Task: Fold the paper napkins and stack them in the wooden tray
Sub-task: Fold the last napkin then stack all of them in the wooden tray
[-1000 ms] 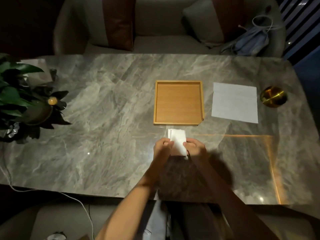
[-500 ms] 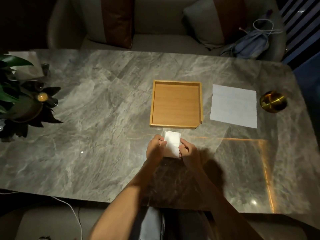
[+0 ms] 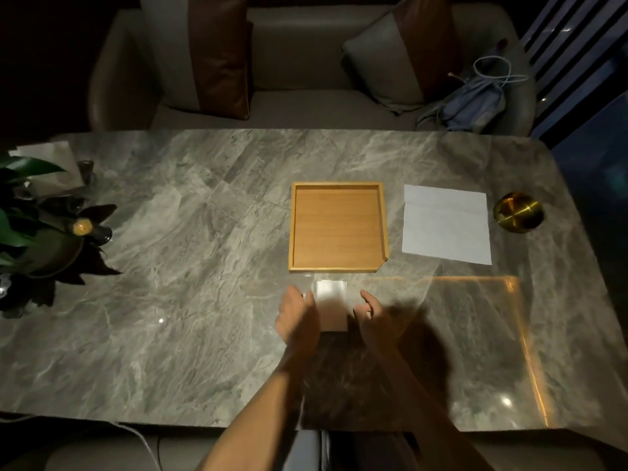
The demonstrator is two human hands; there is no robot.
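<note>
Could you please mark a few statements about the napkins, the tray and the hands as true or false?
1. The wooden tray holds stacked napkins. False: no napkin lies in it.
2. The folded napkin lies on the table between the left hand and the right hand. True.
3. The flat napkin lies left of the tray. False: it lies to its right.
4. A gold round object sits right of the flat napkin. True.

Wooden tray (image 3: 291, 229) just ahead, rim seemingly low, marble table (image 3: 204, 300) open sideways
</note>
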